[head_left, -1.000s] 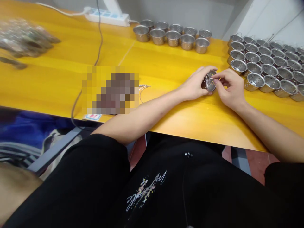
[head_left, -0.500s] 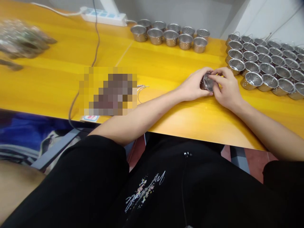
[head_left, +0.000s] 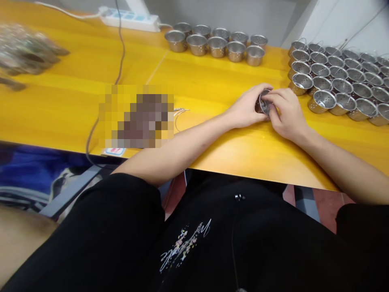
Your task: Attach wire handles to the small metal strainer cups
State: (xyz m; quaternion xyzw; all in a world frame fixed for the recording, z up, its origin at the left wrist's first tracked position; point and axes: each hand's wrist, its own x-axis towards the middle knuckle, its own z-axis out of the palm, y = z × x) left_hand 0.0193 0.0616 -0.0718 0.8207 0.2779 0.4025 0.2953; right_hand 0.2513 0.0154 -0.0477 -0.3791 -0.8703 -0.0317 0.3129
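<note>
On the far left a blurry pile [head_left: 27, 50] lies on the yellow counter [head_left: 197, 81]. Next, a white plug strip [head_left: 130, 20] sits near the back, then two rows of metal cups [head_left: 216, 49]. The left hand [head_left: 246, 107] curls around one small cup [head_left: 259, 105], tipped toward the right hand [head_left: 285, 111]. The right hand's fingers touch its mouth; I can't tell if they pinch anything. At the right stand many more cups [head_left: 342, 86], some with thin wires.

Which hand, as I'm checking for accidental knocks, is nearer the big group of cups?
Right. The right hand is just left of the big group of cups, at the mouth of the held cup; the left hand is farther left, gripping that cup.
</note>
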